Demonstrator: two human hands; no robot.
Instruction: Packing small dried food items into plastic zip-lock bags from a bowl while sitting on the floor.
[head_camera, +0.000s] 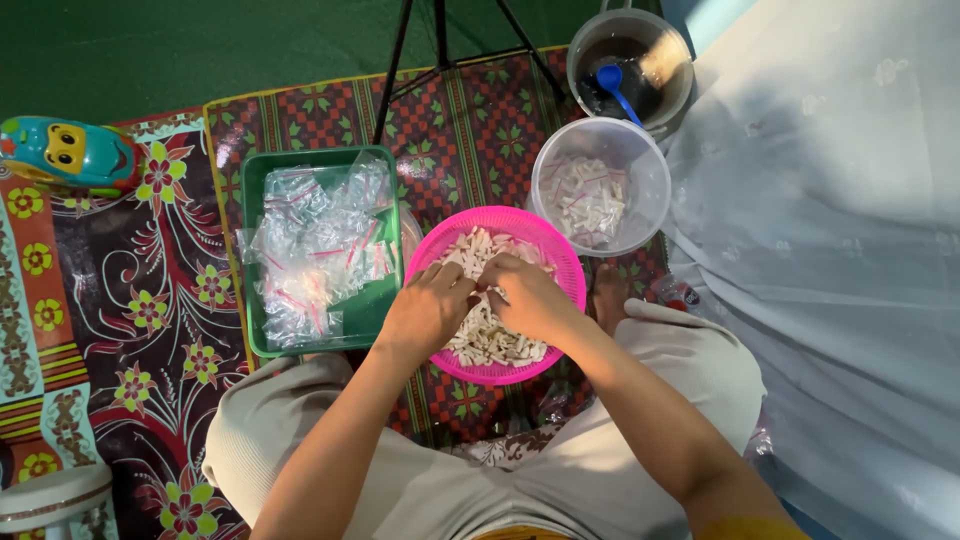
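A pink round basket (560, 262) sits on the patterned mat in front of my knees, filled with several small white stick-shaped pieces (490, 345). My left hand (428, 308) and my right hand (528, 297) are both down in the basket, fingers curled together over the pieces at its middle. What the fingertips pinch is hidden under the hands. A green square tray (258, 180) heaped with small clear zip bags (318, 248) lies just left of the basket.
A clear round tub (650, 190) holding filled bags stands behind the basket to the right. A grey bucket (680, 85) with a blue scoop (612, 82) is further back. Black tripod legs (396, 62), a toy car (65, 152) at left, white cloth (830, 250) at right.
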